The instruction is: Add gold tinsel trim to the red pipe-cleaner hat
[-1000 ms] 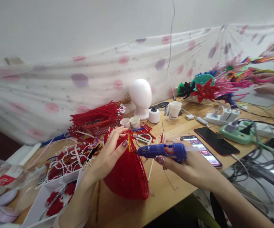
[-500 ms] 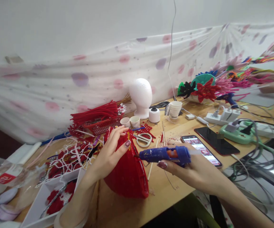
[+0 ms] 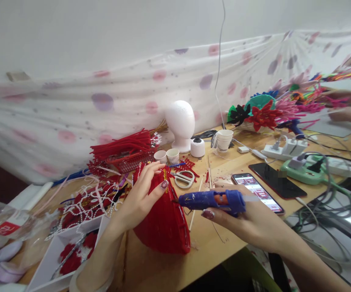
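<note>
Glue gun (image 3: 204, 200) edged right, lying crosswise, nozzle (image 3: 176, 200) leftward.

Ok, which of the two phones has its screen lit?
The phone nearer the right hand, partly hidden behind it: the lit phone shows pictures, while the dark phone beside the green power strip is black.

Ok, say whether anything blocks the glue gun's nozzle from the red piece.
Nothing visible: the blue glue gun in the right hand has its nozzle at the edge of the red piece. The left hand lies left of the nozzle.
</note>
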Demonstrator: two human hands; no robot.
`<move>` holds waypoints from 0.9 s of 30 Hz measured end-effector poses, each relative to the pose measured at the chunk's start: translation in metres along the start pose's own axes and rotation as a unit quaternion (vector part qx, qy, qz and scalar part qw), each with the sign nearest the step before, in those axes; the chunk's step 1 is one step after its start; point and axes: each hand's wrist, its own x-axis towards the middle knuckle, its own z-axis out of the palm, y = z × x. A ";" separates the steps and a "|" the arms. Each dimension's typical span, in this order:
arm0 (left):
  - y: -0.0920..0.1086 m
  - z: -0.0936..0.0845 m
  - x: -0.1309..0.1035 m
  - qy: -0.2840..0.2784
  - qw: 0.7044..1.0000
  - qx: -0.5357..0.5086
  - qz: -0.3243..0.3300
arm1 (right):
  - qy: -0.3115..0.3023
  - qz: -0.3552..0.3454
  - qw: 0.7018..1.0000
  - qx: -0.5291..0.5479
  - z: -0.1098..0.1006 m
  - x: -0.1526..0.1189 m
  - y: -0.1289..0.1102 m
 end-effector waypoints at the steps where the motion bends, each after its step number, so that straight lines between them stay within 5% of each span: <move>1: 0.001 0.000 0.000 0.001 1.000 -0.002 0.000 | 0.000 -0.002 1.000 -0.001 0.000 -0.001 -0.001; 10: 0.000 0.000 -0.001 -0.003 1.000 -0.003 0.001 | 0.003 -0.055 0.992 -0.115 0.003 -0.012 -0.007; 18: 0.000 0.002 0.000 0.005 1.000 0.001 0.000 | 0.079 -0.219 0.952 -0.200 0.025 -0.032 -0.005; 27: -0.001 0.002 -0.001 0.002 1.000 0.019 -0.013 | 0.049 -0.158 0.984 -0.066 0.021 -0.038 -0.005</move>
